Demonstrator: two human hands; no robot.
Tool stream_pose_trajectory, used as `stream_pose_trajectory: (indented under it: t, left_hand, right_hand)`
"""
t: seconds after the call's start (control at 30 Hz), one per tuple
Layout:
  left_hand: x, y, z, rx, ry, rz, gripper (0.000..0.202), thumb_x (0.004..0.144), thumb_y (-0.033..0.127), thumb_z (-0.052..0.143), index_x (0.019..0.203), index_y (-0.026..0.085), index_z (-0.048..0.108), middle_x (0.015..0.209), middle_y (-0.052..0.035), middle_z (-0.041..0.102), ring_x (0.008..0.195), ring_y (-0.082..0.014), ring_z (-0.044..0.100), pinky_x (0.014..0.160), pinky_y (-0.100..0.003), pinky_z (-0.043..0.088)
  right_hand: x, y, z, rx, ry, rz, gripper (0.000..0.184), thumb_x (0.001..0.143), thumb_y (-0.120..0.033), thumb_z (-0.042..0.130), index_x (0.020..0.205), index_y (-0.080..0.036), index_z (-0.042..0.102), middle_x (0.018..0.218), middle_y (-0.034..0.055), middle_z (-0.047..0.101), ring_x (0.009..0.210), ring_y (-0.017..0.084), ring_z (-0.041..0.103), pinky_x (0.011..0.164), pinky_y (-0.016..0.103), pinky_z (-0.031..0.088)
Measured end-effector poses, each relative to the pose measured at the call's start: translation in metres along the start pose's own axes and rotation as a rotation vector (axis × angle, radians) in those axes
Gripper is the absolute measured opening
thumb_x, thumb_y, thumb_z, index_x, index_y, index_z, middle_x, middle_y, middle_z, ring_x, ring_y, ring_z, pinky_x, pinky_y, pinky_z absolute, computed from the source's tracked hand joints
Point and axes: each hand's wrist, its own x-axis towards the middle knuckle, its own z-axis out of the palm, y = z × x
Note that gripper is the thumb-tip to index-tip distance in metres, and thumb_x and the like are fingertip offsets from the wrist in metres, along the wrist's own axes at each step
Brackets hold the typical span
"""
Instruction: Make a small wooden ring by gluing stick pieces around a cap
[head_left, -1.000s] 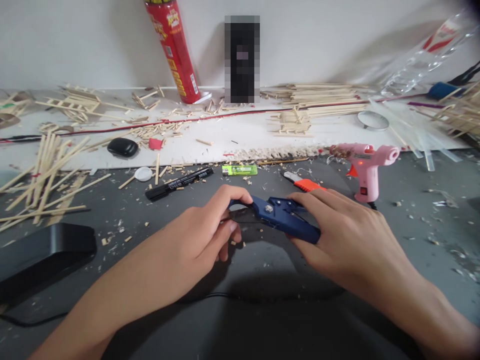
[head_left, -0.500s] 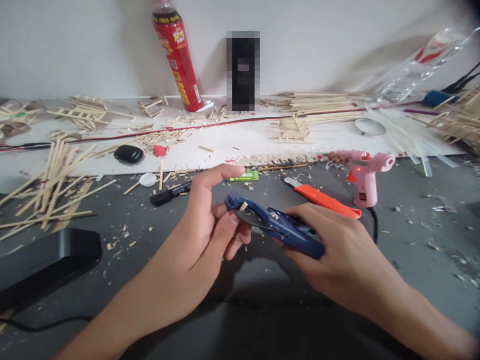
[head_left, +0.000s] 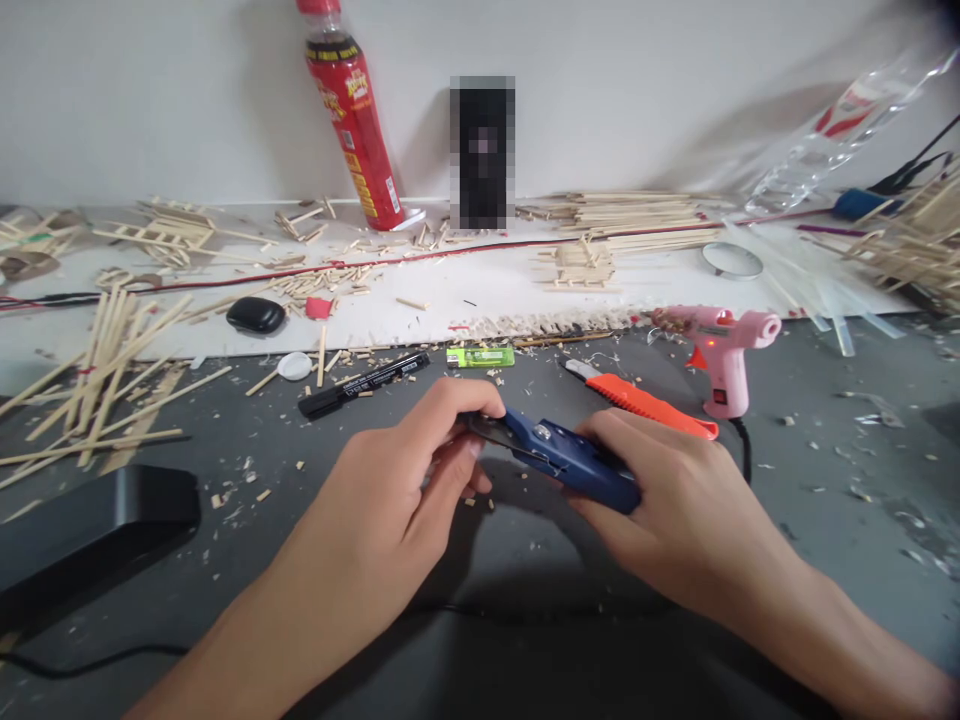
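Blue-handled pruning shears [head_left: 585, 462] are held in my right hand [head_left: 667, 480], whose fingers wrap round the handles. The jaws point left and look closed. My left hand [head_left: 397, 480] is closed about the jaw end, with the index finger over the top and the thumb by the dark blade. Its fingers hide the jaw tips, and I cannot see whether a piece of wood is between them. A green lighter [head_left: 480, 357] and a black marker [head_left: 364, 386] lie just beyond my left hand. An orange utility knife [head_left: 645, 402] lies beyond my right hand.
A pink glue gun [head_left: 724, 350] stands at right, its cord trailing down. Wooden sticks [head_left: 105, 370] and a black box [head_left: 112, 520] are at left. At the back are a red bottle [head_left: 356, 140], a stick structure [head_left: 581, 265] and clear glue sticks [head_left: 810, 280]. Wood scraps litter the table.
My left index finger has come down from its raised position onto the jaws. The shears have closed, and the small wood piece seen between the jaws is out of sight.
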Motion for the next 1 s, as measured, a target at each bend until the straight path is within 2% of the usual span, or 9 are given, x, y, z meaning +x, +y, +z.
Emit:
stream_pose_trajectory:
  t: [0.23,0.47,0.7,0.87,1.0]
  left_hand:
    - [-0.0001,0.0023,0.0025,-0.073,-0.003,-0.009,0.025,0.111,0.018,0.047,0.125,0.038,0.053,0.084,0.0111,0.074,0.074,-0.0057,0.074,0.071,-0.012,0.054]
    - [-0.0001,0.0019,0.0049,-0.151,-0.006,-0.032,0.023,0.113,0.02,0.045,0.127,0.035,0.053,0.09,0.0072,0.076,0.077,-0.0087,0.076,0.069,-0.016,0.056]
    - [-0.0018,0.0002,0.0065,-0.191,-0.02,-0.059,0.022,0.113,0.022,0.045,0.127,0.038,0.05,0.089,0.0092,0.076,0.079,-0.0083,0.076,0.072,-0.016,0.057]
    - [-0.0008,-0.0004,0.0091,-0.181,-0.015,-0.068,0.02,0.114,0.024,0.045,0.127,0.038,0.05,0.087,0.0091,0.077,0.077,-0.0092,0.077,0.07,-0.017,0.057]
    - [-0.0008,0.0013,0.0095,-0.185,-0.025,-0.07,0.019,0.113,0.024,0.046,0.126,0.037,0.051,0.089,0.0091,0.078,0.078,-0.0106,0.079,0.07,-0.019,0.057]
  right_hand:
    - [-0.0004,-0.0003,-0.0016,0.025,-0.033,0.027,0.014,0.084,-0.029,0.059,0.088,-0.021,0.069,0.071,0.0014,0.068,0.061,0.023,0.064,0.055,0.032,0.031]
    - [0.0005,-0.0006,-0.0017,0.035,-0.037,0.019,0.014,0.084,-0.029,0.059,0.089,-0.021,0.069,0.073,0.0018,0.069,0.063,0.022,0.065,0.057,0.032,0.032]
    - [0.0003,-0.0004,-0.0013,0.037,-0.03,0.009,0.013,0.083,-0.027,0.057,0.088,-0.021,0.068,0.073,0.0015,0.068,0.063,0.021,0.064,0.057,0.032,0.033]
    - [0.0003,0.0003,-0.0008,0.007,-0.044,0.031,0.011,0.081,-0.027,0.057,0.083,-0.022,0.066,0.068,0.0004,0.065,0.059,0.021,0.061,0.055,0.031,0.03]
    - [0.001,0.0001,-0.0009,-0.006,-0.056,0.029,0.006,0.076,-0.021,0.057,0.07,-0.023,0.057,0.062,-0.0015,0.06,0.053,0.017,0.054,0.052,0.03,0.027]
